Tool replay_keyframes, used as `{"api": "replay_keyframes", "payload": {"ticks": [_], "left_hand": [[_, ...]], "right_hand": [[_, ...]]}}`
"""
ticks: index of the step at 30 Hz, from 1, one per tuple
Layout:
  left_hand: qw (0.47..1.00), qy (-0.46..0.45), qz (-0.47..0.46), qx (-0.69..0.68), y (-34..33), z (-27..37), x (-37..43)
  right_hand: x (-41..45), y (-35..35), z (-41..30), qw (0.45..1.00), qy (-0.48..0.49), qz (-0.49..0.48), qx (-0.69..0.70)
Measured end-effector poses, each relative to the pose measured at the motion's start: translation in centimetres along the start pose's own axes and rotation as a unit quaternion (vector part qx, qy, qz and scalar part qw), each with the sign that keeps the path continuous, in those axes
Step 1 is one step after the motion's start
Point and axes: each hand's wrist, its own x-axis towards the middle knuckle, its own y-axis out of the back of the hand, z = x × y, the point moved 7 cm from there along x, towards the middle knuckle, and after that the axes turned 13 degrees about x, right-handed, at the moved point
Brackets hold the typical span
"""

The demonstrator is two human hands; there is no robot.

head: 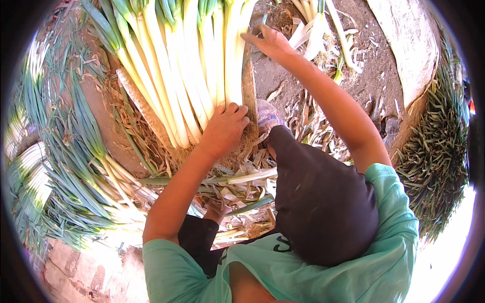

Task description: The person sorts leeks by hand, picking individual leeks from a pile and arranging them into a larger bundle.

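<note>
A thick row of large green onions (182, 75), white stalks with green tops, lies before me between two wooden boards. My left hand (227, 127) is curled over the root ends at the right side of this row, its fingers against the stalks. Higher up, my right hand (271, 39) is at the row's right edge, thumb and forefinger bent towards the outermost stalk. A thin strand shows below it; whether the hand holds it is unclear. The right board (249, 83) runs beside the stalks, and the left board (142, 102) slants along the other side.
More green onions (87, 166) are heaped at the left. Several loose ones (316, 34) lie on the soil beyond my right hand. Dry husks (303, 125) litter the ground around my feet. A pale sheet (409, 45) and a dense stack of green leaf ends (432, 163) are at the right.
</note>
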Motion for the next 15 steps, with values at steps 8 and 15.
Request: {"api": "replay_keyframes", "payload": {"ticks": [8, 15], "left_hand": [[1.000, -0.003, 0.024, -0.012, -0.1, -0.4, -0.7], [0.999, -0.002, 0.053, -0.006, 0.1, -0.3, -1.0]], "right_hand": [[-7.9, -2.3, 1.7, 0.971, 0.030, -0.199, -0.129], [-16.5, -3.9, 2.7, 0.966, 0.053, -0.218, -0.131]]}}
